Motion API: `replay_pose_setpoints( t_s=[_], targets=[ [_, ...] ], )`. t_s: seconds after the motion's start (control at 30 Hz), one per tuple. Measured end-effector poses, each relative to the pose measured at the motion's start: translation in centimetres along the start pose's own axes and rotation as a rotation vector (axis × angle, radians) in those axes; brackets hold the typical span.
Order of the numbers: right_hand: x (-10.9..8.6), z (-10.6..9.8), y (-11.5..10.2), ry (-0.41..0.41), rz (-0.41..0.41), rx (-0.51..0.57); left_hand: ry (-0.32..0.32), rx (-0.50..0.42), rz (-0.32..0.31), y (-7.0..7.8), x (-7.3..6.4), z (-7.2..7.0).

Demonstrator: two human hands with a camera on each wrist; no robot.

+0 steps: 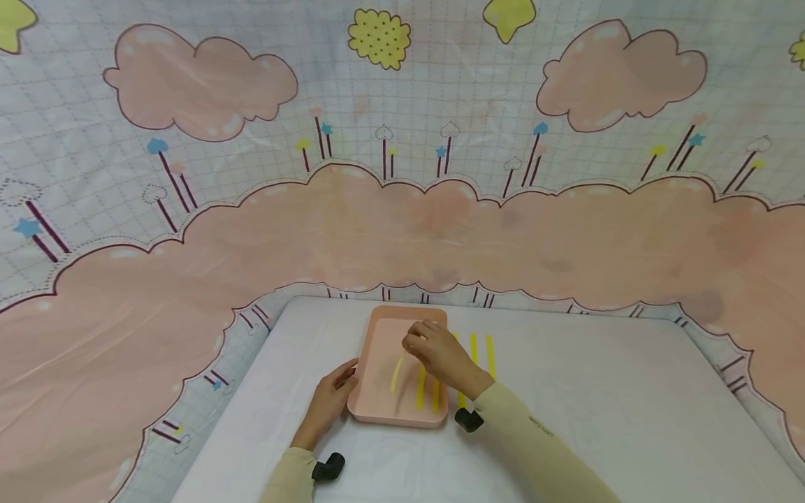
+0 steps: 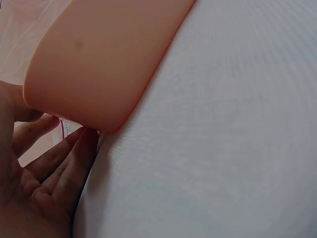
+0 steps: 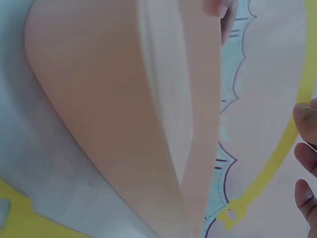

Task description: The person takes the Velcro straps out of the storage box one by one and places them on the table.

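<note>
The right hand [image 1: 443,356] is over the pink tray [image 1: 383,412], its fingers pinching a yellow cable tie [image 1: 397,370] that hangs down into the tray. In the right wrist view the slotted end of this tie shows at the bottom, beside the tray wall. Two more yellow ties [image 1: 420,388] lie in the tray's right half. The left hand [image 1: 327,402] grips the tray's left edge; the left wrist view shows thumb and fingers [image 2: 74,163] around the rim and against the underside.
Several yellow ties [image 1: 490,356] lie side by side on the white table [image 1: 597,405], just right of the tray and partly behind the right forearm. A printed curtain [image 1: 440,237] with clouds hangs behind the table. Each wrist wears a black camera [image 1: 468,420].
</note>
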State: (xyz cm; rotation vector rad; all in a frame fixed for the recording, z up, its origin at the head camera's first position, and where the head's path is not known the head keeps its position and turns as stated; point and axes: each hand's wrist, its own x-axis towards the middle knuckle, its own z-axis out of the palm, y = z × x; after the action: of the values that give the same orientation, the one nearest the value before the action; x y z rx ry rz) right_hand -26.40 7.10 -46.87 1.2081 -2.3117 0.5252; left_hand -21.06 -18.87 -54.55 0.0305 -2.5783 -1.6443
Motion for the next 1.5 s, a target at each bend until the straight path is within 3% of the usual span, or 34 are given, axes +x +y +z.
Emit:
replay_pose_setpoints(
  t_s=[0.3,0.53,0.8,1.17,1.4,1.5],
  targets=[
    [-0.3,0.4,0.1,0.150,0.056,0.119,0.008,-0.021,-0.004,0.2,0.0,-0.2],
    [-0.8,0.3,-0.5,0.161,0.255,0.314,-0.004,-0.015,-0.007,0.3,-0.1,-0.1],
    [-1.0,-0.9,-1.3,0.202,0.399,0.519,-0.012,-0.017,-0.013,0.2,-0.1,0.0],
    [-1.1,-1.7,-2.2,0.276,0.570,0.627,0.002,-0.010,-0.017,0.3,-0.2,0.0],
    [-0.8,-4.7,-4.1,0.275,0.616,0.702,0.006,-0.008,-0.024,0.4,-0.3,0.0],
    [-0.9,-5.1,-4.2,0.276,0.627,0.733,0.004,-0.005,-0.018,0.5,-0.4,0.0]
  ],
)
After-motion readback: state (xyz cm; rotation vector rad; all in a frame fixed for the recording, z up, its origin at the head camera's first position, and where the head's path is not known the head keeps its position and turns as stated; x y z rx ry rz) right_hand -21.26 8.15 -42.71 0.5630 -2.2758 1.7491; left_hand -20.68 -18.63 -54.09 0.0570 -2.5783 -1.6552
